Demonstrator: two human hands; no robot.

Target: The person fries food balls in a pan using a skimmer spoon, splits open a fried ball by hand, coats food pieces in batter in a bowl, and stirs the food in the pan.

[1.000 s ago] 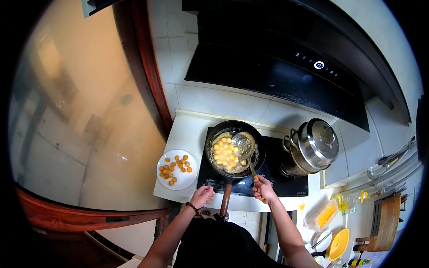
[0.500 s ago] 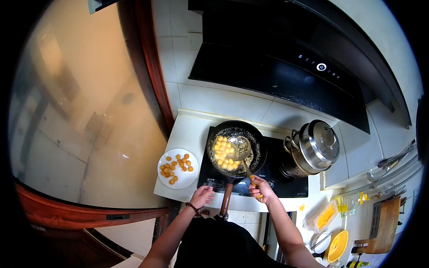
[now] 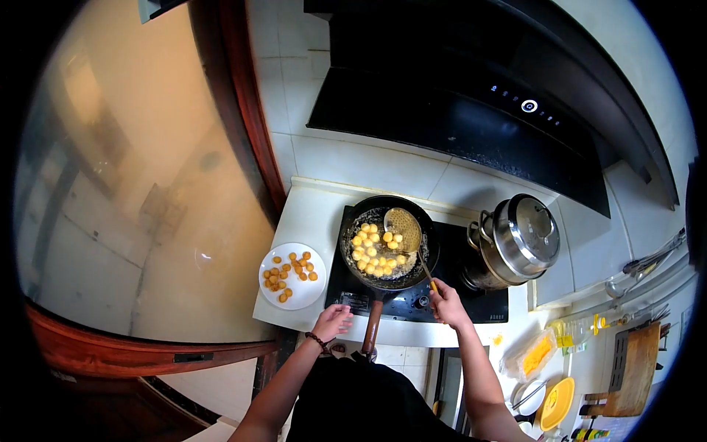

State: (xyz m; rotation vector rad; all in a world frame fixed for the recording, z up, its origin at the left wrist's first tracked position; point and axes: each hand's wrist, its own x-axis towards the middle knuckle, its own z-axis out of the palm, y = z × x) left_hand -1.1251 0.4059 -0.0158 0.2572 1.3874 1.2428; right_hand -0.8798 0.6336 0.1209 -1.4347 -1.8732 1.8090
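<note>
Skimmer: the perforated skimmer [image 3: 402,223] is over the right-hand side of the pan, its handle slanting toward the person; a few pale balls lie at its near edge, though whether all rest in it I can't tell.
Pan: a black pan [image 3: 431,234], with more golden balls [image 3: 370,252] clustered to the left in bubbling liquid.
Right hand: the right hand [image 3: 447,303] has its fingers wrapped around the skimmer's handle.
Left hand: the left hand [image 3: 333,322] is half curled with nothing in it that I can see, near the pan's brown handle [image 3: 373,324] but apart from it.
Plate: left of the pan, a white plate [image 3: 309,296] carries browner balls [image 3: 285,267], loosely scattered.
Cooktop: a black cooktop [image 3: 471,309] bears the pan and, to the right, a lidded steel pot [image 3: 524,237].
Above: a dark range hood [image 3: 442,118], its control lights glowing.
Far right: a yellow basin [image 3: 557,405] and a wooden board [image 3: 641,368].
</note>
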